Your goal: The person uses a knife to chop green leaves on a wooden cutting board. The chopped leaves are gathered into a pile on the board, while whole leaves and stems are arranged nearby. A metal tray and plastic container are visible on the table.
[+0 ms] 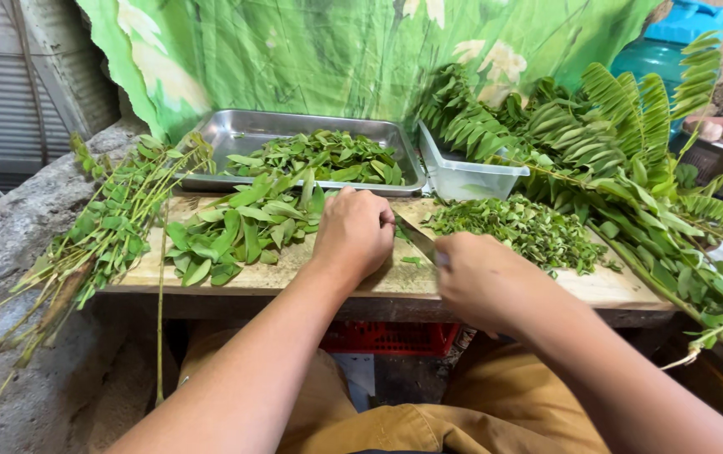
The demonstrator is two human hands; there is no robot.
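At frame centre I see my left hand (353, 234) pressed closed on whole leaves (239, 225) on the desk (613, 290) — my right hand (481, 282) grips a knife (416, 238). Chopped leaves (525, 229) lie right of centre — a metal tray (235, 130) sits above.

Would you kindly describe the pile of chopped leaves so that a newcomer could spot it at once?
Start at the wooden cutting board in front of the person. On its right side, just beyond the right hand, lies the chopped leaf pile. Unlike the whole leaves on the left, it is finely cut into small bits.
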